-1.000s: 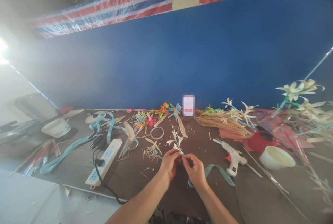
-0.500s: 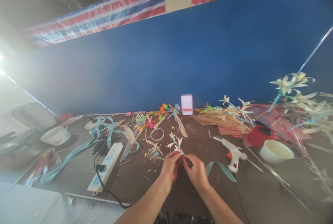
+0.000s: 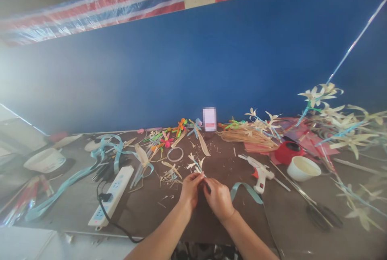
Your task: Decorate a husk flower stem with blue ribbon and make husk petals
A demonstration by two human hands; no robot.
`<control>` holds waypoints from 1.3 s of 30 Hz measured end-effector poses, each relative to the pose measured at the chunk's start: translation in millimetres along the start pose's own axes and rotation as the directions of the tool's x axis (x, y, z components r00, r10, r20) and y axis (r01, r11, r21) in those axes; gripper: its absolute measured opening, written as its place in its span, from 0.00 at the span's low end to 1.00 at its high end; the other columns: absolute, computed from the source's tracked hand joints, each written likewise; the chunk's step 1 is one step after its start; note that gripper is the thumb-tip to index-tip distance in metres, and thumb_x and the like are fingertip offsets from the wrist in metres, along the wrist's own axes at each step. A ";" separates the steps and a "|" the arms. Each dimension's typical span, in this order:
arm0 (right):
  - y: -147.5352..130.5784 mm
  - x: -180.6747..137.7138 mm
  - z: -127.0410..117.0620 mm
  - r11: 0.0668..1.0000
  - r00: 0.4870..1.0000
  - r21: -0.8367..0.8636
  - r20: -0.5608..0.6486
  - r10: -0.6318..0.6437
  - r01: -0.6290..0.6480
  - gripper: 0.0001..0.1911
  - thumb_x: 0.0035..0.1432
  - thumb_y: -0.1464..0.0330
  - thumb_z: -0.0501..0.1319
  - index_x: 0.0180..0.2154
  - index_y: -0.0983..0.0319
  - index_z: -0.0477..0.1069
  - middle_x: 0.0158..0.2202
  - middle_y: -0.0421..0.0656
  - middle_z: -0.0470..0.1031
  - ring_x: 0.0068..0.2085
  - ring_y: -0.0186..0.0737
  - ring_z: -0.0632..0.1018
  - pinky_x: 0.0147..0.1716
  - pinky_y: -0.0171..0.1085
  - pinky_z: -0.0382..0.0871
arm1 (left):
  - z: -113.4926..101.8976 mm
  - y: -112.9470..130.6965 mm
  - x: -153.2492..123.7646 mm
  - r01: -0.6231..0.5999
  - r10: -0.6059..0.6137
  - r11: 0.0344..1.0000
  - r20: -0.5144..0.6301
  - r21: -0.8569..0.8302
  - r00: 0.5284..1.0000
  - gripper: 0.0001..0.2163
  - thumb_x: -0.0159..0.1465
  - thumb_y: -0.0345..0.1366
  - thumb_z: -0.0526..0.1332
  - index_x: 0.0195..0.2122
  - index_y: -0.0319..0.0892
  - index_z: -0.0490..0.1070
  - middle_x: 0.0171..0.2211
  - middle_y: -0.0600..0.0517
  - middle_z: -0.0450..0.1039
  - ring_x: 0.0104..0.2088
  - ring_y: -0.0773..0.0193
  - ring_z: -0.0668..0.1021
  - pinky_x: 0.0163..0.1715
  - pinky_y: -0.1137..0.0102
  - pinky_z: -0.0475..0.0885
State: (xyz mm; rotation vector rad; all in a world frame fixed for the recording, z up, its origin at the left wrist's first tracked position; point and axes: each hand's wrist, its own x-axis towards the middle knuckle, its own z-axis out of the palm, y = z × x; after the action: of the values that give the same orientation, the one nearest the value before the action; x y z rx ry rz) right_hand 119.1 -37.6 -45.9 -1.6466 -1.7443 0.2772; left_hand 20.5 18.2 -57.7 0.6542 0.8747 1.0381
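A small sprig of cream flowers (image 3: pixel 196 165), made of dried-husk-like strips on a light-blue stem, points up and away from me over the brown table. My left hand (image 3: pixel 190 191) is closed in a pinch at the base of the blossoms. Right beside it, my right hand (image 3: pixel 219 198) pinches the lower stem, its fingertips close to the left ones. The fingers hide most of the stem. A light-blue ribbon (image 3: pixel 248 190) curls on the table just right of my right hand. Farther right lies a white glue gun (image 3: pixel 262 174) on its side.
On the left are a white power strip (image 3: pixel 112 196) with a black plug, tangled blue ribbon (image 3: pixel 65 189) and a white bowl (image 3: pixel 45 160). Scissors (image 3: pixel 321 213), a cream cup (image 3: pixel 303 169) and larger husk flowers (image 3: pixel 347 131) are on the right. A silver ring (image 3: pixel 175 154) lies ahead.
My view has turned slightly right, so the scene sits farther left and more of the scissors shows. Both hands stay pinched on the flower sprig with small finger movements.
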 end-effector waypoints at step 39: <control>-8.4 39.3 -96.9 0.769 0.942 0.627 0.319 -0.109 -0.123 0.17 0.54 0.69 0.50 0.46 0.60 0.66 0.44 0.46 0.70 0.46 0.41 0.69 0.46 0.40 0.60 | 17.4 92.7 -33.2 0.264 -0.249 0.964 0.279 -0.015 0.927 0.00 0.52 0.29 0.61 0.25 0.38 0.71 0.46 0.47 0.67 0.40 0.61 0.72 0.31 0.70 0.66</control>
State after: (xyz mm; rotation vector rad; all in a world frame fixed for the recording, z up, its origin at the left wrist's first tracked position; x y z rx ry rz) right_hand 174.9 -32.0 42.7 -1.1305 -1.6126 1.0953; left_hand -14.4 21.6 36.0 0.6046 0.6658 0.7106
